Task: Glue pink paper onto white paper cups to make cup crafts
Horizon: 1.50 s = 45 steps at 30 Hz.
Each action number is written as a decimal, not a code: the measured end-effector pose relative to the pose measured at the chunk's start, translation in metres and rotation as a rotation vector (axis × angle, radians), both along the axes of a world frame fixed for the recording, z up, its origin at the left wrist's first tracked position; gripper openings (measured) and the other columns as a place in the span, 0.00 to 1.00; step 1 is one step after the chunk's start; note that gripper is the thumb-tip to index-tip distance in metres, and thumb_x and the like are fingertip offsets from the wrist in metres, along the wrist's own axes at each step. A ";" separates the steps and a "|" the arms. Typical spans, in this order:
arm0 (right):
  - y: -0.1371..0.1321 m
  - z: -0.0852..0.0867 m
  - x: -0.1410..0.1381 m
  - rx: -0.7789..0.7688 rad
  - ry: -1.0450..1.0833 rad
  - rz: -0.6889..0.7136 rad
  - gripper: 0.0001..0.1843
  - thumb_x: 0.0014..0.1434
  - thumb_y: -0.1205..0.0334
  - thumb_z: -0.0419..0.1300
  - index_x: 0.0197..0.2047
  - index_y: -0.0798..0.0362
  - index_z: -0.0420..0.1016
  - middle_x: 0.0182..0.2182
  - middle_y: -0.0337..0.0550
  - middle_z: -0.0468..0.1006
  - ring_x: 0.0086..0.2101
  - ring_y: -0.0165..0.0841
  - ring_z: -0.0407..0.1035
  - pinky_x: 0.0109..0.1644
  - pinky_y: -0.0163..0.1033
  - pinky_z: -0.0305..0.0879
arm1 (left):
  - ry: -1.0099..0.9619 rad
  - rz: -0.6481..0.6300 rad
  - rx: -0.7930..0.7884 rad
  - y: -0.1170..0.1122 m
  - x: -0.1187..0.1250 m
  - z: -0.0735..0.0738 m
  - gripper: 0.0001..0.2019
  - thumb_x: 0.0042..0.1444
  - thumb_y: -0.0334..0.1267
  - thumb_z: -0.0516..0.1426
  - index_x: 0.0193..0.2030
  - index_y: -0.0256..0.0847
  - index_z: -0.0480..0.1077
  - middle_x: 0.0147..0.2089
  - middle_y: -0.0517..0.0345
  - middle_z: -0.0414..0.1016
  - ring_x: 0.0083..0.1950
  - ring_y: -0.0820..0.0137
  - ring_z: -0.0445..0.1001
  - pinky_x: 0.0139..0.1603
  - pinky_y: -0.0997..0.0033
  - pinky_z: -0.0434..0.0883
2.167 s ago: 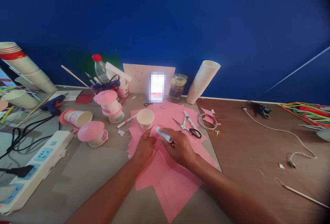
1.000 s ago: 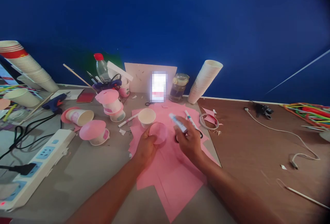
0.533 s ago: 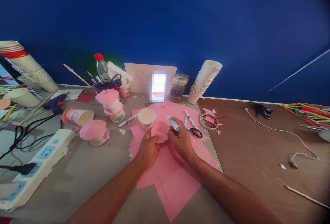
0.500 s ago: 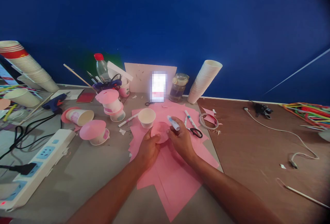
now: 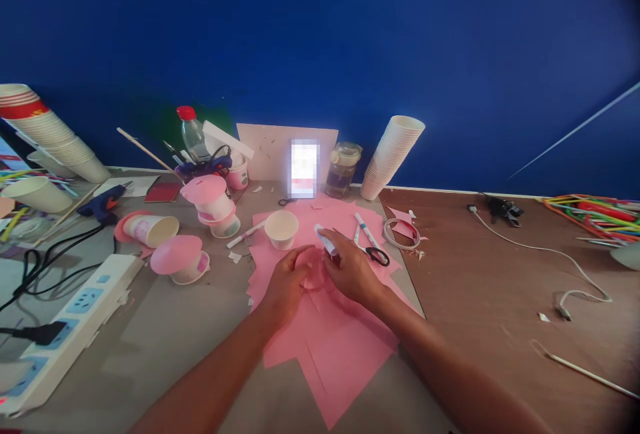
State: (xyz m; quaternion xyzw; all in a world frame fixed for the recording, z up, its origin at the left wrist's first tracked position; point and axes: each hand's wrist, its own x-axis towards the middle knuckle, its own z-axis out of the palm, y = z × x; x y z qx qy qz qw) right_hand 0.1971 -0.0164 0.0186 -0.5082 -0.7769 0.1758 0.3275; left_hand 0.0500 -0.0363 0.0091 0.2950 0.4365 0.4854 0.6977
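My left hand is closed on the left edge of a round pink paper piece, low over the pink sheets. In my right hand is a white marker-like tube with blue print, tilted up to the left; whether it is a pen or a glue tube I cannot make out. The fingertips of that hand are at the paper's right edge. Just beyond my hands stands a white paper cup. Scissors with black handles and a white marker lie right of my right hand.
Pink-topped cups stand at left, near a power strip and a glue gun. A lidded jar, a lit phone and a leaning cup stack line the back. A tape roll lies at right.
My hands have lowered the pink paper slightly toward the sheets. My right hand has turned palm-down, its tube shifting left. The whole view has shifted slightly.
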 end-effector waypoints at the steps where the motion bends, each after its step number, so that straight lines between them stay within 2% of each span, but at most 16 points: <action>1: 0.000 0.000 0.000 0.001 -0.004 0.010 0.27 0.54 0.71 0.52 0.58 0.52 0.62 0.34 0.43 0.78 0.27 0.31 0.67 0.36 0.38 0.65 | 0.018 -0.006 0.005 0.000 0.000 0.000 0.18 0.45 0.31 0.59 0.46 0.42 0.72 0.42 0.55 0.75 0.41 0.69 0.71 0.40 0.72 0.67; 4: -0.001 0.003 0.000 0.032 -0.009 0.027 0.27 0.54 0.67 0.54 0.58 0.52 0.62 0.32 0.42 0.77 0.27 0.31 0.68 0.37 0.39 0.64 | -0.017 -0.020 0.013 0.000 0.002 0.001 0.14 0.46 0.31 0.58 0.43 0.40 0.73 0.37 0.56 0.75 0.38 0.69 0.71 0.39 0.71 0.67; 7: -0.005 0.007 0.001 0.113 0.060 -0.055 0.24 0.55 0.62 0.56 0.56 0.53 0.63 0.31 0.42 0.77 0.27 0.32 0.68 0.37 0.39 0.65 | -0.093 -0.006 0.006 0.000 0.001 0.002 0.09 0.46 0.31 0.58 0.37 0.38 0.72 0.29 0.60 0.72 0.32 0.73 0.69 0.35 0.73 0.66; 9: -0.010 0.011 0.001 0.155 0.144 -0.104 0.20 0.58 0.61 0.54 0.54 0.51 0.66 0.34 0.44 0.78 0.27 0.32 0.68 0.36 0.39 0.65 | -0.098 0.028 -0.014 0.000 0.000 0.002 0.06 0.46 0.31 0.58 0.34 0.39 0.71 0.26 0.62 0.69 0.29 0.75 0.67 0.32 0.74 0.64; 12: -0.020 0.014 -0.004 0.186 0.201 -0.063 0.15 0.59 0.60 0.53 0.49 0.51 0.70 0.39 0.46 0.79 0.30 0.32 0.70 0.37 0.37 0.66 | -0.086 0.062 -0.041 0.001 -0.001 0.003 0.05 0.47 0.34 0.59 0.33 0.41 0.70 0.27 0.62 0.68 0.29 0.74 0.66 0.32 0.74 0.64; 17: -0.027 0.010 -0.016 0.226 0.048 0.020 0.14 0.59 0.60 0.53 0.46 0.52 0.74 0.22 0.41 0.78 0.23 0.31 0.68 0.33 0.37 0.62 | -0.123 0.042 -0.032 0.001 0.000 0.009 0.03 0.47 0.33 0.58 0.27 0.41 0.67 0.21 0.65 0.63 0.23 0.76 0.60 0.26 0.75 0.60; 19: -0.026 0.006 -0.019 0.250 0.026 0.028 0.14 0.59 0.62 0.53 0.46 0.52 0.74 0.20 0.40 0.77 0.23 0.31 0.67 0.32 0.36 0.60 | -0.133 0.058 -0.047 0.001 0.001 0.011 0.05 0.45 0.31 0.59 0.25 0.41 0.65 0.20 0.67 0.61 0.21 0.78 0.58 0.25 0.76 0.58; 24: -0.021 -0.003 -0.022 0.289 -0.003 0.038 0.14 0.57 0.64 0.53 0.46 0.53 0.74 0.19 0.40 0.76 0.22 0.31 0.67 0.32 0.37 0.58 | -0.148 0.045 -0.035 0.000 0.003 0.009 0.06 0.43 0.30 0.60 0.26 0.38 0.66 0.22 0.66 0.64 0.23 0.79 0.61 0.27 0.77 0.60; 29: -0.020 -0.003 -0.023 0.259 -0.050 0.036 0.14 0.57 0.64 0.53 0.47 0.52 0.73 0.20 0.40 0.77 0.23 0.31 0.67 0.33 0.37 0.57 | -0.161 0.015 0.003 0.000 0.004 0.004 0.05 0.43 0.31 0.61 0.28 0.37 0.68 0.22 0.65 0.66 0.24 0.79 0.63 0.27 0.77 0.61; 32: -0.019 -0.002 -0.023 0.285 -0.095 0.023 0.15 0.58 0.65 0.52 0.47 0.53 0.72 0.21 0.39 0.77 0.22 0.30 0.68 0.33 0.37 0.55 | -0.190 0.038 0.000 0.001 0.004 0.002 0.06 0.42 0.29 0.61 0.29 0.37 0.69 0.23 0.66 0.67 0.24 0.80 0.63 0.27 0.79 0.61; 39: -0.016 -0.001 -0.015 0.308 -0.120 -0.058 0.13 0.58 0.66 0.54 0.45 0.55 0.74 0.17 0.37 0.76 0.19 0.28 0.66 0.32 0.36 0.52 | -0.201 0.084 0.011 0.002 0.002 -0.001 0.14 0.46 0.29 0.57 0.41 0.43 0.70 0.32 0.62 0.71 0.33 0.75 0.69 0.35 0.74 0.65; 42: -0.018 0.003 -0.011 0.314 -0.075 -0.108 0.12 0.58 0.66 0.54 0.44 0.55 0.74 0.18 0.38 0.76 0.19 0.29 0.65 0.33 0.37 0.55 | -0.146 0.142 -0.019 0.002 0.000 0.000 0.09 0.45 0.30 0.58 0.35 0.41 0.69 0.29 0.65 0.68 0.30 0.77 0.66 0.33 0.76 0.65; 45: -0.021 0.009 -0.012 0.275 0.000 -0.089 0.13 0.59 0.63 0.54 0.45 0.54 0.74 0.20 0.38 0.77 0.21 0.29 0.65 0.34 0.37 0.59 | -0.102 0.177 -0.049 0.002 -0.001 0.001 0.05 0.45 0.31 0.58 0.30 0.41 0.67 0.24 0.68 0.63 0.25 0.79 0.62 0.29 0.77 0.62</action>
